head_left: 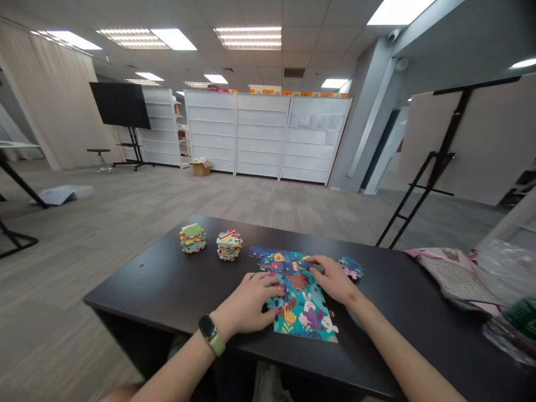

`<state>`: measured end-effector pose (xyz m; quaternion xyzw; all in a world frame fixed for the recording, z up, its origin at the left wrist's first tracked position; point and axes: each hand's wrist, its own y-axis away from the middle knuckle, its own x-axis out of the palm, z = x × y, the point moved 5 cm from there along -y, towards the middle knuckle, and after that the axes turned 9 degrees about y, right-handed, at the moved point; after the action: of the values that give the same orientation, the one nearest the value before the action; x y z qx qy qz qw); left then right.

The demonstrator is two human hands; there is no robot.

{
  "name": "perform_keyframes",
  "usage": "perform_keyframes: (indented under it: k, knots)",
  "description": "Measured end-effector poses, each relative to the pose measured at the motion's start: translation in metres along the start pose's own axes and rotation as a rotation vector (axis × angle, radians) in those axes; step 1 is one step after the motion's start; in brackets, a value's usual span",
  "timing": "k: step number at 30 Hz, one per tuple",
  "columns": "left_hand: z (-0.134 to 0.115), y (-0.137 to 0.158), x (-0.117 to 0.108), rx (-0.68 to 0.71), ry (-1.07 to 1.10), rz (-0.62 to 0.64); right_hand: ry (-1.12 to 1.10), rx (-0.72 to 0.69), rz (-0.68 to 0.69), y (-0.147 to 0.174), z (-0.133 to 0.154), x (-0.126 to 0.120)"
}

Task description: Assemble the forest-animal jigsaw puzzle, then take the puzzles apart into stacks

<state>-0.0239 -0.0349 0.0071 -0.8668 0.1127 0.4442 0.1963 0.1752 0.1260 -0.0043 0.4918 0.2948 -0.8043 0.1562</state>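
The fingers (274, 288) of the left hand (249, 304) are spread flat and pressed onto the left edge of a colourful jigsaw puzzle (301, 301), and nothing is gripped between them. The fingers (315, 261) of the right hand (335, 281) are likewise laid loosely open on the upper right part of the puzzle; whether a loose piece is pinned beneath them cannot be told. A watch with a pale green strap (211, 334) is worn on the left wrist.

The puzzle is laid flat near the front middle of a dark table (167, 285), partly assembled, with its far edge ragged. A small cluster of joined blue pieces (352, 267) is seen just beside the right hand, apart from the main picture. Two stacks of puzzle pieces are placed further back on the left: one stack (192, 238) nearer the table's left corner and a second stack (229, 244) between it and the puzzle.

At the right end of the table, folded cloth (452, 273) and clear plastic wrapping (508, 268) are piled. White shelving units (268, 137) and a black screen on a stand (120, 105) are seen across the carpeted room.
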Motion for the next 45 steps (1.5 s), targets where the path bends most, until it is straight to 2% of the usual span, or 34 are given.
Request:
perform_keyframes:
  k: [3, 5, 10, 13, 17, 20, 23, 28, 30, 36, 39, 45]
  knots:
    - [0.003, 0.000, -0.007, -0.056, -0.069, -0.040, -0.001, -0.005, 0.007, 0.001, 0.003, 0.001]
    - [-0.008, -0.002, -0.002, -0.054, -0.074, -0.060, 0.001, -0.004, 0.004, 0.001, 0.005, 0.000]
    - [-0.063, -0.005, 0.044, 0.028, -0.014, 0.011, 0.003, -0.009, 0.010, 0.001, 0.006, -0.001]
    - [-0.082, -0.002, 0.068, 0.033, -0.029, 0.023, 0.010, -0.003, 0.010, 0.001, 0.007, -0.001]
    - [-0.082, 0.002, 0.093, 0.046, -0.112, 0.019, 0.014, 0.004, -0.005, 0.001, 0.007, -0.001]
    - [-0.078, 0.005, 0.103, 0.044, -0.162, 0.001, 0.002, 0.008, -0.025, 0.000, 0.005, -0.002]
    - [-0.077, 0.006, 0.095, 0.013, -0.157, -0.010, -0.013, 0.027, -0.061, 0.000, 0.003, -0.005]
    - [-0.071, 0.006, 0.066, -0.023, -0.091, 0.018, -0.027, 0.028, -0.089, -0.001, 0.003, -0.006]
    - [-0.067, 0.006, 0.063, -0.024, -0.113, 0.031, -0.028, 0.019, -0.095, -0.001, 0.004, -0.006]
    - [-0.068, 0.009, 0.091, 0.010, -0.212, 0.094, -0.021, 0.019, -0.112, 0.000, 0.002, -0.006]
    - [-0.074, 0.011, 0.094, 0.061, -0.207, 0.147, -0.019, 0.020, -0.120, 0.000, 0.002, -0.006]
    - [-0.070, 0.002, 0.057, 0.098, -0.101, 0.155, -0.035, 0.024, -0.134, 0.000, 0.005, -0.009]
